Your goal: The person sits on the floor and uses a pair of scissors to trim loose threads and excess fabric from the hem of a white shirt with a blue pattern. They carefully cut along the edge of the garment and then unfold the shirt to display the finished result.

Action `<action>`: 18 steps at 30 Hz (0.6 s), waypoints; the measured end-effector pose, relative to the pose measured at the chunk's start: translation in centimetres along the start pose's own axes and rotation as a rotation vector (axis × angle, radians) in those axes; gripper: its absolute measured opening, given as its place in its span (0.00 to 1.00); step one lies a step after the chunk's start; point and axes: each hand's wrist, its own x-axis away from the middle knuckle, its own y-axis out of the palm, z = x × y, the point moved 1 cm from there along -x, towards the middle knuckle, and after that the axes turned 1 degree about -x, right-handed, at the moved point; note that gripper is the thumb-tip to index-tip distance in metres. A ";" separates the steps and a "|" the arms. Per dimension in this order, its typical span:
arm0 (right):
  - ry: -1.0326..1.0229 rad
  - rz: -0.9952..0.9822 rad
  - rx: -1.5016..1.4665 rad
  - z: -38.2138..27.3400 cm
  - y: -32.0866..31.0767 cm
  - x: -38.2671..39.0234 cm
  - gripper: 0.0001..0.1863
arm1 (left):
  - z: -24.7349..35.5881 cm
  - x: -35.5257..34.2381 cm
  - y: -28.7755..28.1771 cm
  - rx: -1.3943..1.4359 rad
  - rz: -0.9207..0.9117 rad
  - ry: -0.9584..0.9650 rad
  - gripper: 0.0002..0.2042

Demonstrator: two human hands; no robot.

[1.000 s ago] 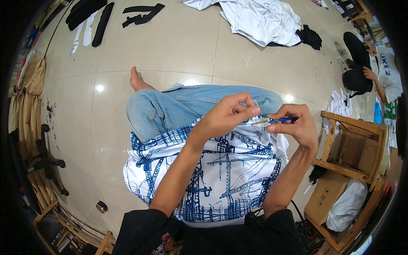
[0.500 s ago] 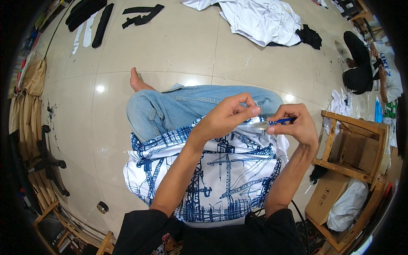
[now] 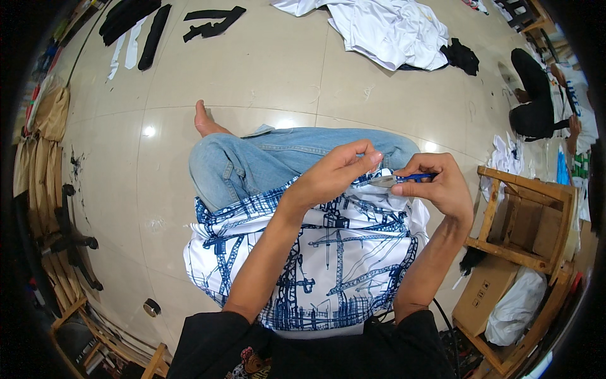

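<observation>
Across my lap lies a white cloth garment printed with dark blue crane and scaffold drawings. My right hand is closed round a pair of blue-handled thread snips. Their metal blades point left, over the bunched upper edge of the cloth. Just left of the blades, my left hand is closed, thumb and forefinger pinched together. Whatever is between those fingertips is too small to make out.
White garments lie heaped on the tiled floor ahead, with black cloth strips at far left. To my right stand a wooden stool and a cardboard box. Another person sits at far right.
The snips' blades, blurred before, now show sharply a little lower left of my right fingertips. My left fingertips have shifted up slightly. The other person's arm has moved.
</observation>
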 end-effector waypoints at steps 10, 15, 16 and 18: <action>-0.042 -0.078 -0.027 1.6 -1.1 0.4 0.15 | 0.3 0.3 -0.4 0.006 0.021 -0.110 0.17; -0.112 0.197 -0.340 5.9 -0.4 0.2 0.18 | -0.6 -2.1 -3.2 -0.152 0.147 -0.071 0.13; -0.107 0.255 -0.352 6.6 0.1 0.1 0.18 | -0.5 -3.1 -4.3 -0.201 0.172 -0.024 0.12; -0.095 0.372 -0.376 7.7 1.1 0.0 0.19 | -0.1 -4.9 -7.0 -0.281 0.504 -0.075 0.10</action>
